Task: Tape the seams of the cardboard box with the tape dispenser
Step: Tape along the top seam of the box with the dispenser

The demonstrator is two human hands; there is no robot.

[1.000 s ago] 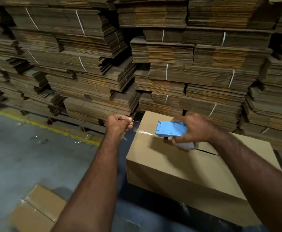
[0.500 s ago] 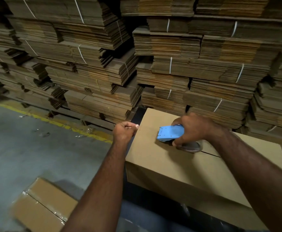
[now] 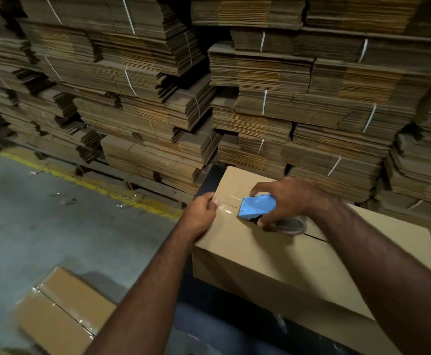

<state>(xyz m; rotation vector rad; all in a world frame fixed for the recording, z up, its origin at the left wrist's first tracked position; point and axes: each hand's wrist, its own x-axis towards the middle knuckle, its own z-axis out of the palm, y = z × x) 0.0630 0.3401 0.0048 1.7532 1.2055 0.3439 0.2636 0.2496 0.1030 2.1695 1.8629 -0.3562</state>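
A long, plain brown cardboard box (image 3: 273, 254) lies lengthwise across the right half of the view, on a dark surface whose edge shows below and to the left of it. Its top is smooth and unprinted, formed by two flaps that meet in a centre seam (image 3: 314, 237); right of the dispenser that seam shows as a thin dark slit. At the box's left end a strip of clear glossy tape (image 3: 228, 206) lies over the seam, catching the light, and reaches the left edge.

The right hand (image 3: 283, 201) grasps a light blue plastic tape dispenser (image 3: 256, 206), fingers curled over its top and thumb beneath, pressing its front end down on the box top at the seam. A dark, blurred roll (image 3: 290, 225) sits under the hand, behind the blue body.

The left hand (image 3: 201, 213) is at the box's left end, fingers curled over the top edge and thumb pressed on the tape there; whether it pinches the tape end or only holds it down cannot be told.

Behind the box rise tall stacks of flattened brown cardboard sheets (image 3: 273, 98) bundled with white straps. On the grey concrete floor (image 3: 55, 226) runs a worn yellow line (image 3: 94, 184), and a second brown cardboard box sealed with clear tape (image 3: 63, 311) lies at lower left.
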